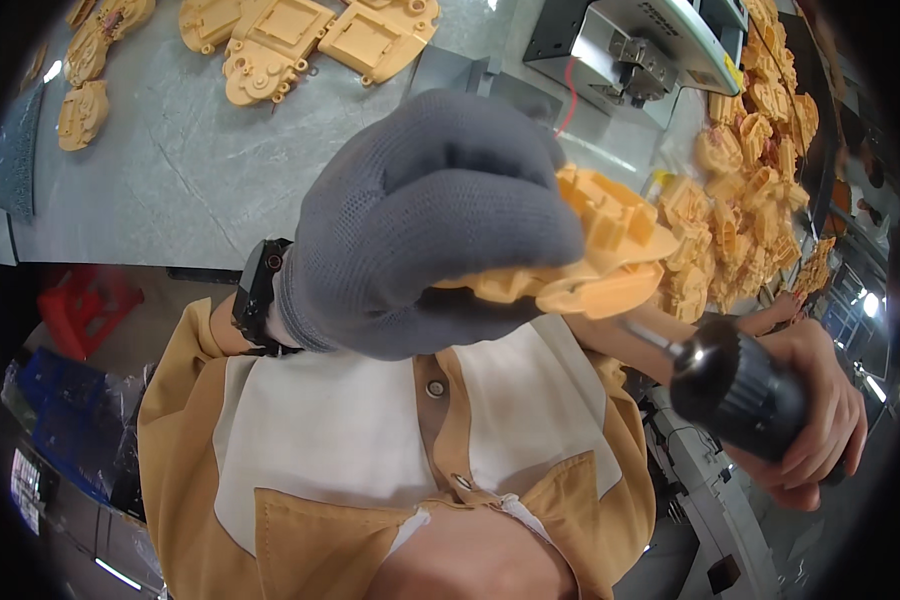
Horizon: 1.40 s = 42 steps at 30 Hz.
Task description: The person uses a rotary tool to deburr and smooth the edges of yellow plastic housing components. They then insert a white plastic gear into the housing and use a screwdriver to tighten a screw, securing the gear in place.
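Observation:
My left hand [420, 220], in a grey knitted glove, is closed around a yellow-orange moulded plastic part [615, 235] and holds it up in front of my chest. Ribs and raised posts show on the part's right end; the glove covers the rest. Bare fingers of my right hand [820, 410] wrap round a black electric screwdriver [735, 390]. Its metal shaft points up and left toward the part's lower edge. Whether the tip touches the part I cannot tell.
Several orange plastic housings [270, 45] lie at the far left of the grey table [170, 190]. A boxy metal machine [640, 50] with a red wire stands at the back. Right of it is a heap of orange parts [740, 220]. A red stool [85, 305] stands below the table's left edge.

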{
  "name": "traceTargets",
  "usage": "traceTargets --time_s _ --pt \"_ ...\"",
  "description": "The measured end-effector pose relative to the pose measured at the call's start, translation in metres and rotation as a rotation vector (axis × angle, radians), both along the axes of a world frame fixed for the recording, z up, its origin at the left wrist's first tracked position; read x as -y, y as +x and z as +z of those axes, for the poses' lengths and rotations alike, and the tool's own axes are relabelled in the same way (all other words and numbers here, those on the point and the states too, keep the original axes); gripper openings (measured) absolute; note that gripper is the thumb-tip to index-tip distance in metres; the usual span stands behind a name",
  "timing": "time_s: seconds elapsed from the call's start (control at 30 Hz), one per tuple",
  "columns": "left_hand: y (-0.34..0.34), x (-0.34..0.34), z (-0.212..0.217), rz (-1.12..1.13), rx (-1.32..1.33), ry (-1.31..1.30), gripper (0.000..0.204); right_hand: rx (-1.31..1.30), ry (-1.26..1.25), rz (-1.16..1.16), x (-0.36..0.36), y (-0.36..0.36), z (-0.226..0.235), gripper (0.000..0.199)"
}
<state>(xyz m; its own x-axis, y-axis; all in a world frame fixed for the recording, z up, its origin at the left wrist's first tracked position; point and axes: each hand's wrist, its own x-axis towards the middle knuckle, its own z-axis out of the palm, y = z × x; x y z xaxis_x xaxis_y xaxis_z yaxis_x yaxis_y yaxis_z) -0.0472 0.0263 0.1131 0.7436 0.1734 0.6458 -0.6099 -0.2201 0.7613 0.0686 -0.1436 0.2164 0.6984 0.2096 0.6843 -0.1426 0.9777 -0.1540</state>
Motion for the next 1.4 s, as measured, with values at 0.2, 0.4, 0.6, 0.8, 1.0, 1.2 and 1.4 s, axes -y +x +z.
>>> traceTargets --time_s 0.2,0.4,0.6,0.8,1.0,1.2,1.4 --pt "-0.004 0.002 0.002 -0.101 -0.025 -0.026 0.043 -0.089 0.027 0.093 -0.008 -0.008 -0.005 0.020" --pt "-0.003 0.010 -0.001 -0.032 0.026 -0.057 0.044 -0.099 -0.017 0.149 -0.007 -0.007 -0.004 0.021" --pt "-0.004 0.011 0.000 -0.101 -0.004 -0.084 0.047 -0.085 -0.052 0.207 -0.007 -0.004 -0.004 0.022" --pt "-0.019 0.016 0.000 -0.216 -0.195 -0.196 0.050 -0.088 -0.035 0.317 -0.001 -0.001 -0.009 0.022" --pt "-0.024 0.017 0.017 -0.164 -0.321 0.018 0.038 -0.085 0.045 0.383 -0.005 -0.005 -0.014 0.021" --pt "-0.017 0.022 0.012 -0.032 -0.107 0.027 0.017 -0.336 -0.102 0.262 -0.001 -0.005 -0.027 0.024" --pt "-0.012 0.025 0.006 0.004 -0.052 -0.089 0.024 -0.188 -0.118 0.181 -0.006 -0.019 -0.022 0.024"
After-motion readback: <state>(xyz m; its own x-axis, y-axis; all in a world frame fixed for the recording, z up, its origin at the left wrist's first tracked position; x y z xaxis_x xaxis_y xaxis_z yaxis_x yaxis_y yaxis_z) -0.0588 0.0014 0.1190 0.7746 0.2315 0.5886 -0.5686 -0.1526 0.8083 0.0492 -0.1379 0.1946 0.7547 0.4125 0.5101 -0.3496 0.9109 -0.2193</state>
